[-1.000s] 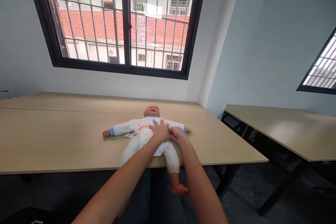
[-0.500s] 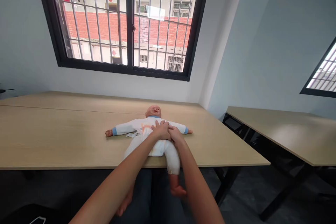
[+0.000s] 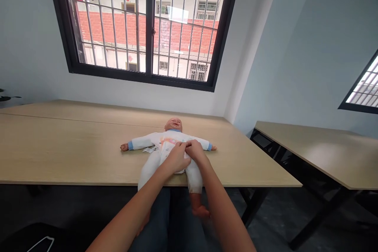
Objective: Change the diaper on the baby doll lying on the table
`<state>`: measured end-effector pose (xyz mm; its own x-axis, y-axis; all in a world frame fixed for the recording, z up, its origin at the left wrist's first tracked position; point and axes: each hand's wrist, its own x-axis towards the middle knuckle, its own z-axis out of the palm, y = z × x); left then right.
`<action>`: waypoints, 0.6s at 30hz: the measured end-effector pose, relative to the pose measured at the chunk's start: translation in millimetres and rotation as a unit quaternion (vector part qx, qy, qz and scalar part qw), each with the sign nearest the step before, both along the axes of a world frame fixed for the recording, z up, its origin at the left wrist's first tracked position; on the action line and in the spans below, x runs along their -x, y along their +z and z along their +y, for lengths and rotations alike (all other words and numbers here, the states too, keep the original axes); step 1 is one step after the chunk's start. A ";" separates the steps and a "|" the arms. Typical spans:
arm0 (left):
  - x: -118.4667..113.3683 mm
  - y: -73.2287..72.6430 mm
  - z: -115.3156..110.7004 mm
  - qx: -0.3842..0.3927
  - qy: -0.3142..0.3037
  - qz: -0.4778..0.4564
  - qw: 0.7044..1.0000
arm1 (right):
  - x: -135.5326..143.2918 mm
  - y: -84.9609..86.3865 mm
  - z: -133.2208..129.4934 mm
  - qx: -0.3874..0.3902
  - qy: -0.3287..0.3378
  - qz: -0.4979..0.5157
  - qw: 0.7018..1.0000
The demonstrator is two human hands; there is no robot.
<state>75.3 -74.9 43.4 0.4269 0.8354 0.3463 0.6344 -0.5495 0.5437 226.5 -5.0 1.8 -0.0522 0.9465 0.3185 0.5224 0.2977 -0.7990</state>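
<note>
A baby doll [image 3: 147, 168] lies on its back on the table, head away from me, arms spread and legs hanging over the front edge. It wears a white top [image 3: 153, 138] with blue cuffs, a coloured print and a loose white strip at its side. My left hand [image 3: 177, 158] lies over the belly, fingers closed on the doll's clothing. Beside it, touching, my right hand [image 3: 195, 149] pinches at the same spot on the doll's right-hand side in view. Just which piece of cloth is between the fingertips is hidden.
The wooden table [image 3: 73, 145] runs wide to the left, its front edge close to my legs. A second table [image 3: 319, 145] stands to the right across a gap. Behind is a wall with a barred window [image 3: 149, 27]. A black seat-like object [image 3: 35, 236] is at lower left.
My left hand has drawn back from the doll's chest towards me, its fingers curling in from a flatter spread. My right hand has risen slightly, fingertips now meeting the left's. The view shifted slightly.
</note>
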 end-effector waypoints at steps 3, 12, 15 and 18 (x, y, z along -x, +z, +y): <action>31.3 -3.4 -23.2 -0.027 -0.007 -0.104 0.994 | 5.6 21.0 -7.4 -0.011 -0.037 -0.096 0.995; 83.9 -48.1 -33.9 -0.114 0.145 -0.050 0.982 | 71.0 58.6 16.5 -0.067 0.046 -0.158 0.984; 80.7 -55.0 -36.8 -0.111 0.154 -0.027 0.981 | 87.7 60.9 30.2 -0.003 0.095 -0.233 0.968; 79.9 -54.2 -40.2 -0.101 0.149 0.002 0.984 | 98.4 63.5 41.2 0.055 0.115 -0.300 0.945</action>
